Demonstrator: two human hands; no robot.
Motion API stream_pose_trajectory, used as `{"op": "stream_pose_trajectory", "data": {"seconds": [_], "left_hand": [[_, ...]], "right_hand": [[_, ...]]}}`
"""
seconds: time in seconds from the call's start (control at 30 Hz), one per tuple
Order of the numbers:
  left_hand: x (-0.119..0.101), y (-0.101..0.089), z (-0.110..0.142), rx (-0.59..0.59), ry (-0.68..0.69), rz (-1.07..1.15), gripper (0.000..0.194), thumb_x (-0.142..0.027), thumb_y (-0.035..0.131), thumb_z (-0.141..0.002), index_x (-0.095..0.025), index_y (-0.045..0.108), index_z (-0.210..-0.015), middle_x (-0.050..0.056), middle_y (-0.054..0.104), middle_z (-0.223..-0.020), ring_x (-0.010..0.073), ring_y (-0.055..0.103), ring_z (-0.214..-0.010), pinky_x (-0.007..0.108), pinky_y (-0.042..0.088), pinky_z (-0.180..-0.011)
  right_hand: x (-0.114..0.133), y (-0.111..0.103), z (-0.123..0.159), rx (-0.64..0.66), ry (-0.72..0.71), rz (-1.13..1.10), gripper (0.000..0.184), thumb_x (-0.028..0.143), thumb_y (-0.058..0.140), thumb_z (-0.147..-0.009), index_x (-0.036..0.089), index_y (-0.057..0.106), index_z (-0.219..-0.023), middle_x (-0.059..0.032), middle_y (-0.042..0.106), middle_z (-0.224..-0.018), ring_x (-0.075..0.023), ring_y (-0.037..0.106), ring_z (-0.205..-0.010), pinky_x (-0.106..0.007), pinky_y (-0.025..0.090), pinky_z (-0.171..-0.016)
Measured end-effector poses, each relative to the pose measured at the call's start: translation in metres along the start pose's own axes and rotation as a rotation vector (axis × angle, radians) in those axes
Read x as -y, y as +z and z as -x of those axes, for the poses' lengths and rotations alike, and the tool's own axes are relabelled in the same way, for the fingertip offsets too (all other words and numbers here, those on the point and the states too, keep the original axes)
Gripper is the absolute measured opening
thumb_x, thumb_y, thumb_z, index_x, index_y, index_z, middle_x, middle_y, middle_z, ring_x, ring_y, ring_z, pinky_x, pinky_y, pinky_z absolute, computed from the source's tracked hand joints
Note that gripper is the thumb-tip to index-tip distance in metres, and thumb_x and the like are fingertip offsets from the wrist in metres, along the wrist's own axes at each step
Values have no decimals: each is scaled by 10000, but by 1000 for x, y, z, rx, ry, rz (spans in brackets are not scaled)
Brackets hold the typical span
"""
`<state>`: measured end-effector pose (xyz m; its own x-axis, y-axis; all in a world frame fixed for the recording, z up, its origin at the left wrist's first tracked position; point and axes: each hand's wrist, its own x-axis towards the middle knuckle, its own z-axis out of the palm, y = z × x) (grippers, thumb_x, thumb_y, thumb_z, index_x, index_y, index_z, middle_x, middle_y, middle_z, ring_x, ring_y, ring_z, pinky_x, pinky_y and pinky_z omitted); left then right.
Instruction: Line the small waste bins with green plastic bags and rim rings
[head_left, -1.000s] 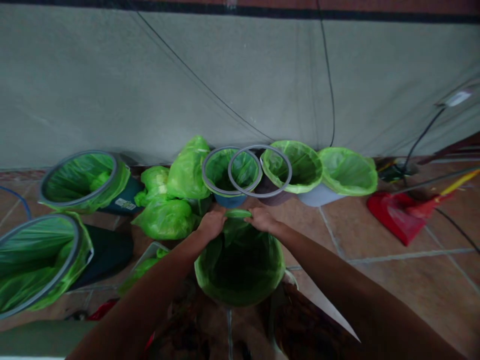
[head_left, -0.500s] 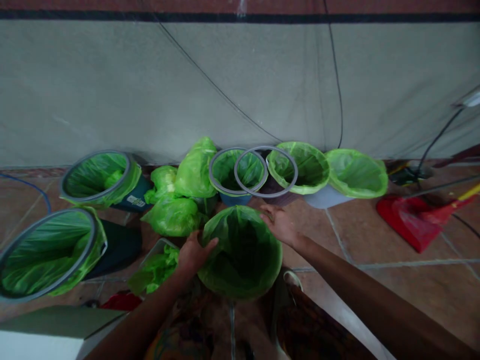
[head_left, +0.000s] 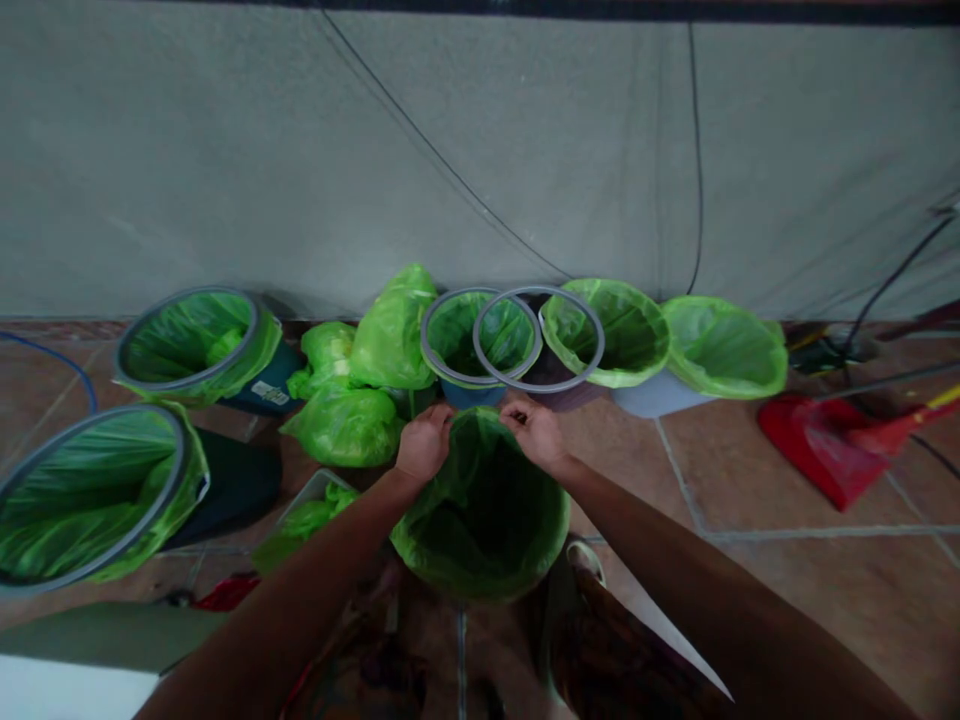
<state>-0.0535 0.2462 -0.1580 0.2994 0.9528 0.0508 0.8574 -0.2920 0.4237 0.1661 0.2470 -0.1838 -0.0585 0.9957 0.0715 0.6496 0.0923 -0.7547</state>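
Moved to round far rim [head_left: 478, 411], left hand [head_left: 425, 442] and right hand [head_left: 537, 432] curl nearly closed, pinching thin green plastic liner [head_left: 484, 575].

On the floor [head_left: 810, 590], round the near bin [head_left: 480, 588]: side bin [head_left: 182, 455] at nine o'clock, bags [head_left: 349, 425] at ten to eleven, ring [head_left: 538, 389] across bin rims [head_left: 459, 379] towards twelve, dustpan [head_left: 817, 450] near three.

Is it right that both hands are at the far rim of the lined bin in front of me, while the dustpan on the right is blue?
Not quite: the dustpan on the right is red, as the head view shows. Both hands, left and right, are indeed at the lined bin's far rim.
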Motion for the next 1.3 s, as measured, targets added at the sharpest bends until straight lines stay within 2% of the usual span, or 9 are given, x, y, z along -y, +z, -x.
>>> {"op": "stream_pose_trajectory", "data": {"seconds": [0.3,0.5,0.6,0.73,0.83,0.9,1.1,1.23,1.3], "left_hand": [[13,-2,5,0,45,40,227,-200,395,-938,-188,622,-919,55,651,-915,163,618,-860,282,486,-815],[24,-12,10,161,275,-111,230,-184,426,-916,-200,640,-1000,82,626,-1159,196,591,-1053,355,455,-962],[22,-18,14,227,276,-241,203,-175,496,-872,-216,684,-937,93,611,-1237,257,578,-1114,474,410,-1018],[10,-23,14,140,236,-112,148,-253,565,-842,-219,704,-881,84,524,-1368,268,540,-1203,472,415,-1036],[-2,-21,6,-2,183,55,197,-284,514,-896,-193,687,-925,90,582,-1285,207,554,-1191,364,449,-1027],[-9,-17,-3,-23,177,78,230,-275,470,-931,-186,654,-1035,84,627,-1207,182,576,-1150,331,452,-1024],[-17,1,-23,301,105,-185,265,-226,442,-943,-163,565,-1169,114,673,-1078,204,656,-978,326,506,-874],[-14,2,-23,330,48,-218,243,-205,477,-921,-165,568,-1142,103,694,-1042,190,658,-990,290,491,-881],[-12,-1,-20,345,37,-235,243,-206,474,-914,-167,578,-1131,98,704,-1035,196,667,-977,292,495,-866]], "right_hand": [[-6,-14,5,107,-106,-27,120,256,527,-839,202,618,-783,-4,645,-792,-152,592,-767,-266,454,-743],[5,-20,11,249,-308,370,188,178,467,-892,189,653,-872,-71,637,-950,-193,547,-979,-320,428,-893],[8,-20,18,305,-294,558,188,186,504,-875,188,689,-909,-109,627,-1066,-243,506,-1096,-383,410,-950],[17,-25,24,159,-295,399,189,219,554,-846,212,703,-962,-97,564,-1282,-257,476,-1217,-433,377,-1028],[30,-27,17,21,-246,234,230,211,475,-898,215,688,-985,-85,628,-1196,-214,553,-1138,-380,416,-1003],[37,-23,8,46,-205,220,252,229,449,-928,209,666,-1055,-80,670,-1115,-199,590,-1081,-341,439,-968],[33,1,-10,384,-16,563,316,270,478,-931,205,589,-1220,-116,710,-1046,-248,667,-929,-344,476,-799],[38,-6,-13,457,31,645,357,251,547,-886,203,567,-1239,-121,709,-1044,-256,656,-967,-347,467,-815],[47,-14,-7,401,8,682,410,219,557,-871,179,540,-1278,-146,678,-1123,-272,611,-1069,-369,447,-889]]}}
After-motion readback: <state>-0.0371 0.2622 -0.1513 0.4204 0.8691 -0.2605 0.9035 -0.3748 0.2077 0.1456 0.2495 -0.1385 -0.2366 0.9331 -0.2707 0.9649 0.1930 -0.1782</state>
